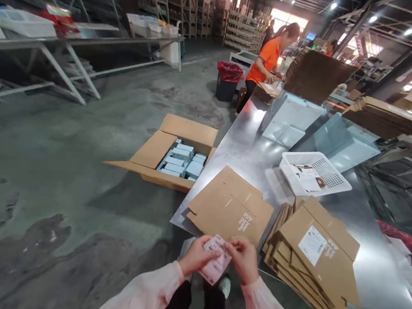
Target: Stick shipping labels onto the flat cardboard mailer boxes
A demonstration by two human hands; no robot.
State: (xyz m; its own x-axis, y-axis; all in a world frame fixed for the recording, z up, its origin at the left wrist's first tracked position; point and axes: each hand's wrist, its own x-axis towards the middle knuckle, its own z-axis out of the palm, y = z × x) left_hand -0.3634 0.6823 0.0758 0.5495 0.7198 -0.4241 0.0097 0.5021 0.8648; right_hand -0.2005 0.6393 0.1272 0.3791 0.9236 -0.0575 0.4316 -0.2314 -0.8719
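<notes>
Both of my hands hold one small pinkish printed label sheet (pixel 215 264) just off the near edge of the shiny metal table (pixel 250 149). My left hand (pixel 196 256) grips its left side, and my right hand (pixel 244 259) pinches its upper right corner. Directly beyond them a flattened cardboard box (pixel 230 206) lies on the table. To its right sits a stack of flattened boxes (pixel 312 262), the top one bearing a white shipping label (pixel 312 244).
An open carton (pixel 169 153) of pale blue boxes stands on the floor at left. A white mesh basket (pixel 315 174) with papers sits mid-table. A person in an orange shirt (pixel 267 65) works at the far end near a red-lined bin (pixel 227 81). Racks line the left.
</notes>
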